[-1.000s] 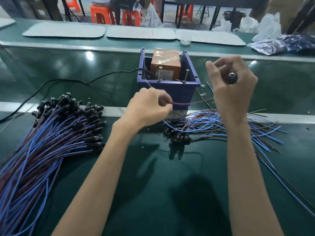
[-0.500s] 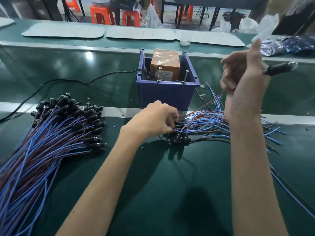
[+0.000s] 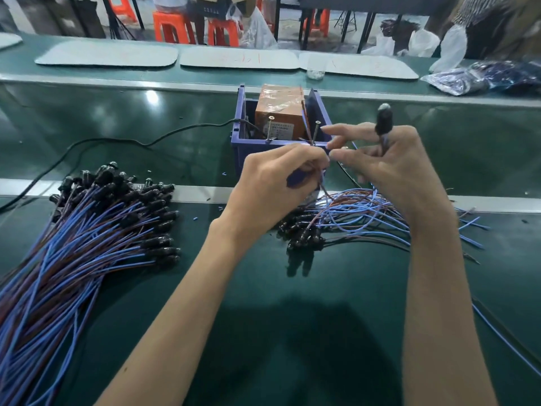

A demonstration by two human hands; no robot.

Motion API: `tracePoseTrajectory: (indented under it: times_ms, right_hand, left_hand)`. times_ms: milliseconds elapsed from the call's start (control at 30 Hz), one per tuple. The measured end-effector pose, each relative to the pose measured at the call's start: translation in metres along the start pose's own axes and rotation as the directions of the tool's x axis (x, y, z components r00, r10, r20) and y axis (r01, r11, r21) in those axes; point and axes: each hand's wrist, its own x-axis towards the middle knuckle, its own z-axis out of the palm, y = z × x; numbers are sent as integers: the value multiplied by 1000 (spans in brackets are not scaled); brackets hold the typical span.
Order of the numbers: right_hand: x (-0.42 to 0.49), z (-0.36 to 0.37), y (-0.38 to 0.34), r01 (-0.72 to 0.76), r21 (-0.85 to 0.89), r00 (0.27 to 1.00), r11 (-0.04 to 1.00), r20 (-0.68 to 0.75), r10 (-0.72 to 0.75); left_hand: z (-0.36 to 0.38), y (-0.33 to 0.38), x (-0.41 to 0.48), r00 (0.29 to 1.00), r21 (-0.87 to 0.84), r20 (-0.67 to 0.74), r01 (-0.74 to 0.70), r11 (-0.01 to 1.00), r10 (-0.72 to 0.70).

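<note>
My left hand (image 3: 278, 183) and my right hand (image 3: 389, 168) meet in front of a blue plastic bin (image 3: 243, 148). The left hand pinches thin blue and brown wires (image 3: 323, 189) that rise from a small pile of wired black parts (image 3: 345, 221) on the green bench. A black capped part (image 3: 383, 118) sticks up between the fingers of the right hand, which grips it; that hand's thumb and forefinger stretch toward the left hand's fingertips. Inside the bin stands an orange box (image 3: 278, 109) with two screws (image 3: 314, 131) upright at its front.
A large bundle of finished wired parts (image 3: 96, 227) lies at the left. A black cable (image 3: 117, 142) runs from the bin to the left edge. Pale mats (image 3: 108, 55) and plastic bags (image 3: 480, 76) lie on the far bench. Orange stools (image 3: 169, 27) stand behind.
My left hand rose from the small pile with wires pinched. My right hand came down and left from high at the right, turning the black part upright, until both hands meet at the bin.
</note>
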Motion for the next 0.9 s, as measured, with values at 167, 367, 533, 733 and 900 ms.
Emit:
tracePoseTrajectory:
  times_ms: [167, 367, 533, 733, 900]
  right_hand:
    - [0, 6, 3, 20, 1, 992, 1000, 125, -20]
    - [5, 10, 12, 41, -18, 989, 999, -138, -43]
    - [9, 14, 12, 117, 47, 944, 992, -315, -96]
    - [12, 26, 7, 182, 56, 885, 982, -445, -139]
    - [14, 34, 8, 161, 27, 879, 987, -459, -131]
  left_hand:
    - [9, 10, -1, 998, -134, -44, 26, 991, -32]
    - [4, 12, 3, 983, -270, -43, 158, 950, -176]
    - [1, 5, 2, 932, 19, -255, 273, 962, -259]
    - [11, 6, -2, 945, 210, -252, 265, 941, -210]
    - [9, 1, -3, 936, 232, -289, 273, 934, -202]
